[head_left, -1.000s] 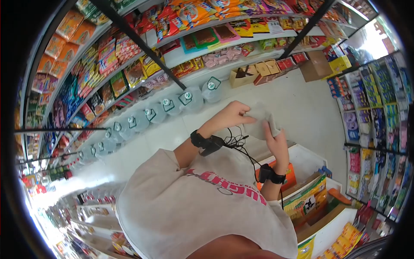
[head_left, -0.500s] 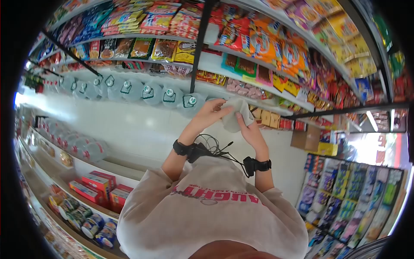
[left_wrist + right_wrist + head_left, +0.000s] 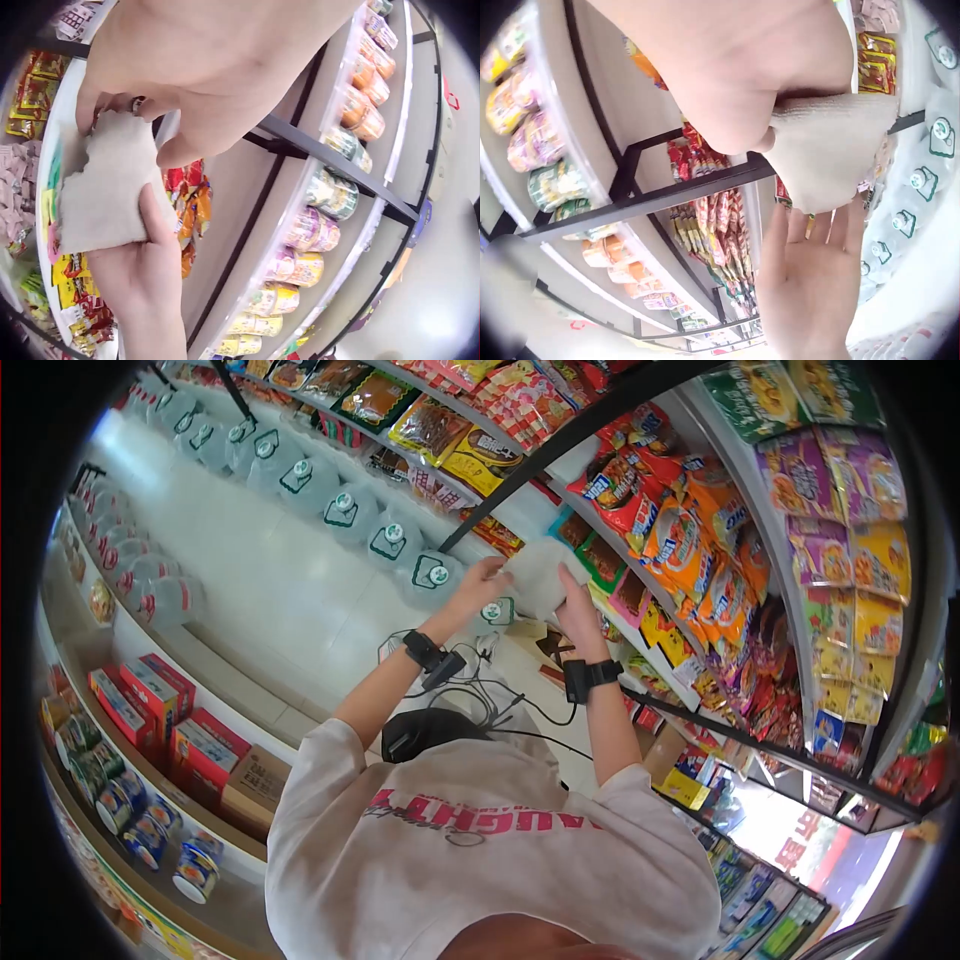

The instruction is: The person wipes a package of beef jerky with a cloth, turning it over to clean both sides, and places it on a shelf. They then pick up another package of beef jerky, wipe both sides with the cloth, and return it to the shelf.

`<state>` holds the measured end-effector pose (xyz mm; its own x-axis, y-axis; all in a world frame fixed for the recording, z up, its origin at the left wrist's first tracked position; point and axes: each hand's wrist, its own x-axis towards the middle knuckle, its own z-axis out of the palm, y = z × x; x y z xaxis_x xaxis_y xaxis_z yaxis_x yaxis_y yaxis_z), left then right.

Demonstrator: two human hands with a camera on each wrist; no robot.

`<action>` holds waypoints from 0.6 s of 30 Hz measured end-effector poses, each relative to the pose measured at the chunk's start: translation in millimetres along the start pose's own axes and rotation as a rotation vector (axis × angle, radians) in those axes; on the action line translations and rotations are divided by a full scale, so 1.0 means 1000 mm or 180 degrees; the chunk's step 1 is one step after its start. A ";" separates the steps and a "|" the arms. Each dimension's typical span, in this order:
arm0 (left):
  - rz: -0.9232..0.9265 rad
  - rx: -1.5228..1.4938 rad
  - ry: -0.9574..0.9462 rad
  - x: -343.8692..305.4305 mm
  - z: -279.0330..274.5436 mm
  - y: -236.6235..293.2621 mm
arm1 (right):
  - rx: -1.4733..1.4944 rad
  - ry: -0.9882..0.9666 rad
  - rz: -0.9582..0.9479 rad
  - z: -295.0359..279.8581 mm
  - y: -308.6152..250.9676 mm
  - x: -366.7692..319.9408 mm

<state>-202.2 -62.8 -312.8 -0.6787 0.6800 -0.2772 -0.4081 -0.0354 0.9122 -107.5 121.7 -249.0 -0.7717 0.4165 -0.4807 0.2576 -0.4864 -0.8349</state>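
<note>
Head view: a person's right grip point(image 3: 578, 610) pinches pale cloth point(image 3: 538, 575) near shelved snack packets point(image 3: 678, 545), left grip point(image 3: 476, 590) beside it.
Left wrist: right thumb presses the uneven-edged cloth, other fingers hidden behind. Right wrist: ribbed knit covers the left grip's spread fingertips, perhaps touching.

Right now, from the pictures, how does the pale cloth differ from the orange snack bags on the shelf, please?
The pale cloth is plain, with no print visible; the orange snack bags are bright and printed. The pale cloth is held up, with the thumb of the right hand on it; the orange snack bags lie overlapping in a group. Both look flexible.
</note>
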 end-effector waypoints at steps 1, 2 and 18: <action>0.0103 0.0056 0.0138 0.015 -0.002 -0.016 | 0.0130 0.0103 -0.0027 -0.010 0.001 0.020; 0.0204 0.0113 0.0280 0.029 -0.003 -0.032 | 0.0258 0.0206 -0.0050 -0.021 0.003 0.040; 0.1694 0.2027 0.1314 0.262 0.066 -0.118 | -0.7140 0.0478 -0.2841 -0.212 0.047 0.308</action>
<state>-291.7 168.0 -472.8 -0.8940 0.3706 0.2519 0.3493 0.2239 0.9099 -210.1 389.8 -493.4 -0.9958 0.0538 0.0744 0.0780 0.9231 0.3765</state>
